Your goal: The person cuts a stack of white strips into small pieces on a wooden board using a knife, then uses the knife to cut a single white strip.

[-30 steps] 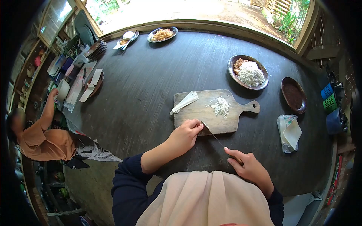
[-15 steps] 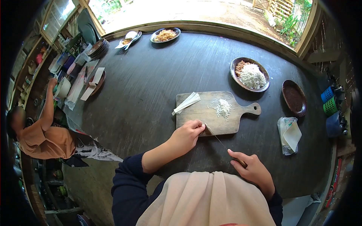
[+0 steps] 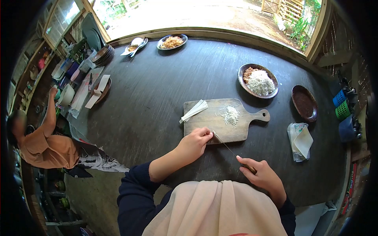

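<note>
A wooden cutting board (image 3: 204, 128) lies in front of me on the dark table. My left hand (image 3: 195, 143) rests at its near edge, fingers pinched together; a small pale bit shows at the fingertips, too little to name. My right hand (image 3: 263, 175) grips a knife (image 3: 224, 144) by its brown handle, and the thin blade reaches up to the left fingertips. On the board's left side lies a stack of white strips (image 3: 195, 111). Thin white shreds (image 3: 230, 115) are heaped toward the handle side.
Beyond the board stands a plate (image 3: 241, 80) with white shreds and reddish-brown food. An oval brown dish (image 3: 304, 103) and a plastic packet (image 3: 299, 142) are to the right. Two food plates, stacked plates (image 3: 103, 56) and a dish with white pieces (image 3: 103, 91) lie leftward. A person (image 3: 49, 147) stands left.
The whole view has shifted slightly. Both hands and the knife stay almost in place at the board's near edge, and the person at left keeps nearly the same pose.
</note>
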The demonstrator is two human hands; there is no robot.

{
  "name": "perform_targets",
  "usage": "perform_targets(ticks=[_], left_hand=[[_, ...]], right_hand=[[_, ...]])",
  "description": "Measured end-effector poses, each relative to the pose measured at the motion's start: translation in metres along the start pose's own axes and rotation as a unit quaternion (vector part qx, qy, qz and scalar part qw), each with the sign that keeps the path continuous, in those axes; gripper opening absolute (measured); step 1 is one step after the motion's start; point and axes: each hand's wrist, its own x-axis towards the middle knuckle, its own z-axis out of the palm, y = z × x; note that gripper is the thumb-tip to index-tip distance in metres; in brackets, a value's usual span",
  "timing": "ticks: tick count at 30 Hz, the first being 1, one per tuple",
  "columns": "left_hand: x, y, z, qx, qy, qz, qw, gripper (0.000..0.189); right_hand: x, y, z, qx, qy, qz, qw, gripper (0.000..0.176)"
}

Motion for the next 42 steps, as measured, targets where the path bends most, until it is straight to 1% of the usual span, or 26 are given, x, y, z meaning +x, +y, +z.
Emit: perform_targets(ticks=[4,11,13,17,20,22,32,35,37,42], left_hand=[[0.000,0.001,-0.001,-0.003,0.003,0.002,1.000,0.027],[0.000,0.002,-0.001,-0.010,0.004,-0.006,1.000,0.026],[0.000,0.001,0.000,-0.007,0.009,-0.002,1.000,0.025],[0.001,0.001,-0.001,-0.001,0.015,0.013,1.000,0.025],[0.000,0.001,-0.001,-0.004,0.008,0.005,1.000,0.026],[0.001,0.002,-0.002,-0.008,0.006,0.005,1.000,0.026],[0.001,0.001,-0.002,-0.007,0.007,0.004,1.000,0.027],[0.001,0.002,-0.003,-0.009,-0.001,-0.006,1.000,0.027],[0.000,-0.001,-0.001,-0.005,0.006,0.012,1.000,0.027],[0.000,0.001,-0.002,-0.002,-0.001,0.009,1.000,0.027]], right_hand=[[0.000,0.001,0.001,0.002,0.002,-0.012,1.000,0.036],[0.000,-0.004,0.009,0.016,0.003,-0.004,1.000,0.035],[0.002,-0.003,0.012,-0.002,-0.001,-0.007,1.000,0.037],[0.002,-0.003,0.013,0.004,0.003,-0.011,1.000,0.038],[0.001,-0.006,0.010,0.001,0.005,0.003,1.000,0.037],[0.000,-0.006,0.005,0.024,0.012,0.005,1.000,0.035],[-0.003,-0.007,-0.002,-0.002,-0.012,0.022,1.000,0.037],[-0.002,-0.007,0.000,0.014,-0.005,0.007,1.000,0.036],[0.000,-0.007,0.003,0.034,0.001,0.011,0.999,0.035],[0.004,-0.004,0.010,0.015,0.004,0.005,1.000,0.035]])
